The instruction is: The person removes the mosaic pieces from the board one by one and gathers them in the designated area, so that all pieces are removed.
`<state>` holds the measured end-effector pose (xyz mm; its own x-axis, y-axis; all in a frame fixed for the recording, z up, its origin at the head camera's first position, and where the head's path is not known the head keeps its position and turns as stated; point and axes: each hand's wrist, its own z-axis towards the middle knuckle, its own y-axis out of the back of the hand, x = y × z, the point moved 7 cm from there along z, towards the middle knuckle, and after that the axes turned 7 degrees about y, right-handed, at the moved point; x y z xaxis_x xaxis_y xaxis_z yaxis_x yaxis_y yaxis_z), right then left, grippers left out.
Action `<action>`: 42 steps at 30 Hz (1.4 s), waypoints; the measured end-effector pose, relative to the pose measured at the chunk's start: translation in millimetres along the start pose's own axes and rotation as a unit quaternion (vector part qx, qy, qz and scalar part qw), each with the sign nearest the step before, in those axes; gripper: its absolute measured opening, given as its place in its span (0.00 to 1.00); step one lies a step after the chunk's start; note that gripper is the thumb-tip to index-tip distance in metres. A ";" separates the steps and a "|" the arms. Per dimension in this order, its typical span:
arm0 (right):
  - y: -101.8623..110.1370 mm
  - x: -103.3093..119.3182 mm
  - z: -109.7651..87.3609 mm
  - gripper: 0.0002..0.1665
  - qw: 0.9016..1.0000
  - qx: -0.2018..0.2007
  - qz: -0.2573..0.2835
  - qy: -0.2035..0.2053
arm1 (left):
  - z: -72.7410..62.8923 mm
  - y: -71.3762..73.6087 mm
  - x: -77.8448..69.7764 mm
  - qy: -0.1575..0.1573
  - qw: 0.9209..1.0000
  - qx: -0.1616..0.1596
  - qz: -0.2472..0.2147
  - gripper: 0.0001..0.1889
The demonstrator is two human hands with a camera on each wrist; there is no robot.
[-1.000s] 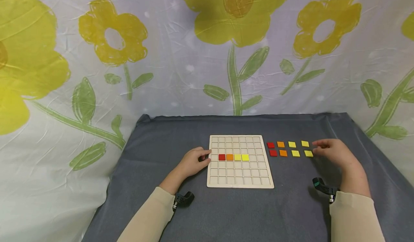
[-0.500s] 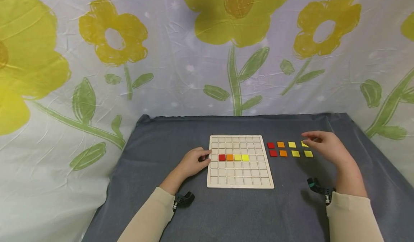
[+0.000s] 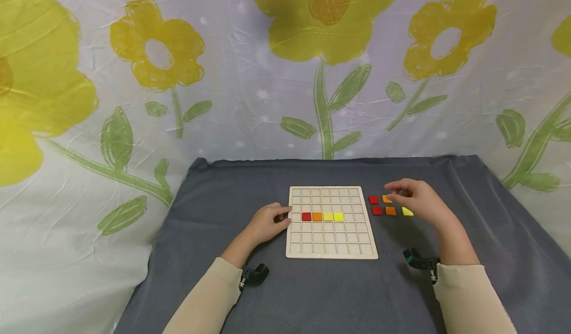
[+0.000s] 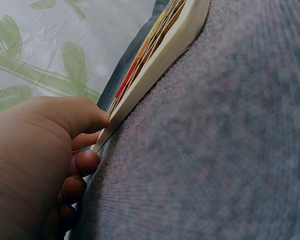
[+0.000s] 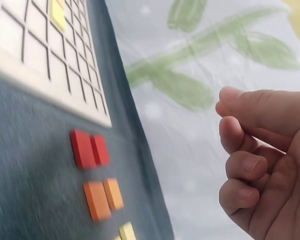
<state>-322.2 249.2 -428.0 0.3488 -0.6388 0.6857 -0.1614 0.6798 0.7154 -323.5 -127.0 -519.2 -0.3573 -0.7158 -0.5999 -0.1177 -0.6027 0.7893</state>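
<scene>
A pale wooden grid board (image 3: 330,247) lies on the dark cloth. In one row of it sit a red tile (image 3: 306,217), an orange tile (image 3: 317,217) and two yellow tiles (image 3: 333,217). My left hand (image 3: 265,223) rests at the board's left edge, thumb and index fingertips touching it. Right of the board, my right hand (image 3: 419,202) hovers over loose tiles, thumb and index close together with nothing between them. Beneath and beside it are two red tiles (image 5: 83,149), two orange tiles (image 5: 97,200) and a yellow tile (image 3: 407,212); the hand hides the other yellow ones.
The dark grey cloth (image 3: 339,294) covers the table. Behind it hangs a pale curtain (image 3: 241,96) printed with yellow flowers. Each wrist carries a black camera mount (image 3: 254,274) beside a beige sleeve (image 3: 202,297).
My right hand has moved left from beside the farthest yellow tiles to over the orange ones. The left hand and the board have stayed in place.
</scene>
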 end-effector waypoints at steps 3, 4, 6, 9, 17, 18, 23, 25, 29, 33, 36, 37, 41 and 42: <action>-10.5 7.5 7.4 0.22 1.000 0.011 0.014 0.005 | -0.3 0.3 0.7 0.000 1.000 0.000 0.001 0.21; -14.1 10.0 9.8 0.22 1.000 0.014 0.017 0.005 | -0.3 0.4 0.7 -0.001 1.000 -0.002 0.001 0.21; -20.9 15.1 14.7 0.21 1.000 0.018 0.018 0.013 | -0.4 0.1 0.8 -0.004 1.000 -0.004 0.001 0.21; -31.1 23.8 21.6 0.21 0.999 0.023 0.014 0.028 | -0.7 0.2 0.6 -0.005 1.000 -0.005 0.001 0.21; -59.8 42.3 36.6 0.19 0.997 0.049 0.017 0.054 | -0.5 0.3 1.1 -0.006 1.000 -0.001 0.004 0.22; -63.3 44.9 38.3 0.18 0.997 0.052 0.015 0.057 | -0.4 0.3 1.3 -0.005 1.000 -0.001 0.004 0.22; -80.3 57.7 45.0 0.16 0.995 0.068 0.012 0.072 | -0.4 0.6 2.0 0.003 1.000 0.003 0.004 0.22; -86.8 62.4 46.7 0.17 0.994 0.076 0.016 0.077 | -0.5 0.6 1.8 0.004 1.000 0.004 0.006 0.22; -100.4 69.6 50.3 0.18 0.992 0.093 0.013 0.082 | -0.4 0.6 1.5 0.001 1.000 0.004 0.008 0.22; -115.6 77.5 55.1 0.18 0.989 0.114 0.005 0.096 | 0.1 0.0 2.5 -0.001 1.000 0.006 0.009 0.22; -127.0 82.9 58.6 0.17 0.986 0.129 -0.006 0.104 | 0.3 -0.2 3.2 0.000 1.000 0.006 0.010 0.22; -130.7 84.2 59.7 0.17 0.986 0.134 -0.007 0.103 | 0.3 -0.2 3.4 0.001 1.000 0.005 0.012 0.22; -144.7 90.0 63.9 0.17 0.982 0.149 -0.041 0.109 | 0.2 0.6 3.1 0.001 1.000 0.002 0.012 0.22; -147.9 92.1 64.6 0.17 0.981 0.152 -0.051 0.112 | 0.1 0.7 3.1 0.001 1.000 0.002 0.012 0.22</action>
<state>-325.8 66.6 -462.0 0.5664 -0.5787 0.5867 -0.3715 0.4562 0.8086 -324.7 -129.6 -520.5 -0.3577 -0.7307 -0.5815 -0.1132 -0.5842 0.8037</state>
